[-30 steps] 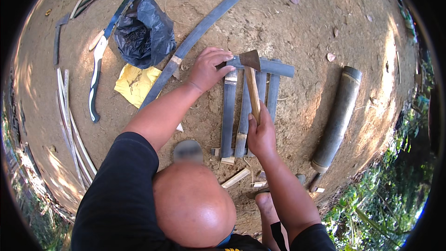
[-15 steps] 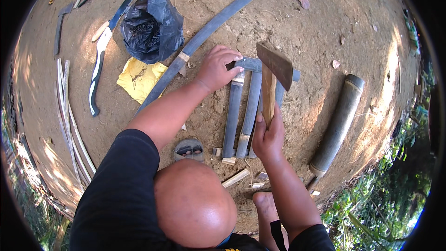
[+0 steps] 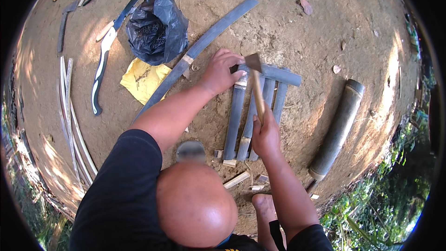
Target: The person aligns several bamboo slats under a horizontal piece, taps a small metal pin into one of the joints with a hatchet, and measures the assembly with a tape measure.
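Observation:
A frame of split bamboo slats (image 3: pixel 247 128) lies on the dirt, with a dark bamboo crosspiece (image 3: pixel 283 75) over its far end. My left hand (image 3: pixel 222 70) grips the crosspiece's left end, thumb and fingers closed around it; whether a nail is between them is hidden. My right hand (image 3: pixel 266 135) is closed on the wooden handle of a hatchet (image 3: pixel 258 92). The hatchet's metal head is down at the crosspiece, just right of my left fingertips; whether it touches cannot be made out.
Left of the frame lie a long bamboo strip (image 3: pixel 211 35), a black plastic bag (image 3: pixel 162 49) with nails, yellow paper (image 3: pixel 141 83), a saw (image 3: pixel 104 60) and thin strips (image 3: pixel 67 107). A bamboo tube (image 3: pixel 337 130) lies to the right. Offcuts (image 3: pixel 237 180) are scattered near my foot (image 3: pixel 264 204).
The hatchet has swung down and left, from raised above the crosspiece to beside my left fingertips. My left hand keeps its hold on the crosspiece's end.

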A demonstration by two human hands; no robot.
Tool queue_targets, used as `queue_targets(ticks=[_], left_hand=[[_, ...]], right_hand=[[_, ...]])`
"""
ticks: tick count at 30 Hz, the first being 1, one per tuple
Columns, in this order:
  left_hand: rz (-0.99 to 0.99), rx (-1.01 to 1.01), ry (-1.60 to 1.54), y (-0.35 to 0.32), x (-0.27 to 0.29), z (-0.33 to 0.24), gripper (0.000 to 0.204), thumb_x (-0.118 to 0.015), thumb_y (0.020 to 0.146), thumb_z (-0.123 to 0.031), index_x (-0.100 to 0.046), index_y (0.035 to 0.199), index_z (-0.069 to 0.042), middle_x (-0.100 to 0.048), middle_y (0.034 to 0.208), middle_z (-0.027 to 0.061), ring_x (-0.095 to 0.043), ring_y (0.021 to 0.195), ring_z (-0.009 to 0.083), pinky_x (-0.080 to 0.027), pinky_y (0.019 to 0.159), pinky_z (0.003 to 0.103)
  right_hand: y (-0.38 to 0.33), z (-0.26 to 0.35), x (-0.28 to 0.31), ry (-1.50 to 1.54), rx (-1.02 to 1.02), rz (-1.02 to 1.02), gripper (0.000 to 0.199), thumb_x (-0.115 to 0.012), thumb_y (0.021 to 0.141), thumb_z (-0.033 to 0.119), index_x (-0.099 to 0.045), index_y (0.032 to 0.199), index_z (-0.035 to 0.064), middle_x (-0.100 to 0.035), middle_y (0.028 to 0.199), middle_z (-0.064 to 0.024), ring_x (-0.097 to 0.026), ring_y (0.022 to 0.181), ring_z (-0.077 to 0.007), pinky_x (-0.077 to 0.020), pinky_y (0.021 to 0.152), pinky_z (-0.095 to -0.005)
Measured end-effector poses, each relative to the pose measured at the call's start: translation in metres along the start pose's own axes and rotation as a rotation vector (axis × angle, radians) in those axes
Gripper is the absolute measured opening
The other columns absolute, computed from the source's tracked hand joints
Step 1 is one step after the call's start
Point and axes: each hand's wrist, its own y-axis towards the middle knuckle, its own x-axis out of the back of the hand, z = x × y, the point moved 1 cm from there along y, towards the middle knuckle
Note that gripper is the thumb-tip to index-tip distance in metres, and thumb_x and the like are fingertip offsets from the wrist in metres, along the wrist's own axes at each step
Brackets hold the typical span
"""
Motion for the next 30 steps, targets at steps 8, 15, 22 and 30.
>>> queue_targets(ticks=[8,15,22,30], left_hand=[[-0.001,-0.064,-0.080,0.001,-0.001,0.007,0.036,-0.088,0.079,-0.021,-0.076,0.109,-0.005,-0.076,0.117,0.0086,-0.063,0.119,0.0293,-0.049,0.108,0.041],[-0.039,-0.079,-0.008,0.002,-0.001,0.007,0.035,-0.088,0.079,-0.019,-0.076,0.109,-0.006,-0.076,0.116,0.0073,-0.063,0.120,0.0292,-0.049,0.108,0.041],[-0.015,-0.070,-0.023,0.002,-0.002,0.005,0.037,-0.088,0.078,-0.017,-0.076,0.111,-0.007,-0.076,0.118,0.0069,-0.063,0.120,0.0285,-0.049,0.109,0.041],[-0.009,-0.069,-0.064,0.004,-0.003,0.012,0.039,-0.089,0.077,-0.020,-0.076,0.111,-0.008,-0.075,0.119,0.0062,-0.062,0.121,0.0294,-0.048,0.111,0.041]], right_hand=[[-0.015,-0.006,0.004,0.296,0.212,-0.229,0.052,-0.058,0.103,0.008,-0.044,0.153,0.0032,-0.065,0.127,-0.0300,-0.066,0.113,-0.0509,-0.0537,0.096,-0.0524],[-0.008,-0.020,-0.005,0.043,0.149,-0.107,0.051,-0.060,0.103,0.009,-0.046,0.151,0.0017,-0.064,0.127,-0.0319,-0.066,0.113,-0.0512,-0.0544,0.094,-0.0545],[0.001,-0.012,-0.003,-0.067,-0.008,0.011,0.052,-0.059,0.103,0.010,-0.045,0.153,0.0003,-0.062,0.132,-0.0318,-0.065,0.116,-0.0507,-0.0545,0.095,-0.0523],[-0.011,-0.007,0.001,0.219,0.198,-0.215,0.054,-0.058,0.102,0.007,-0.042,0.153,-0.0013,-0.064,0.128,-0.0312,-0.066,0.110,-0.0497,-0.0544,0.096,-0.0504]])
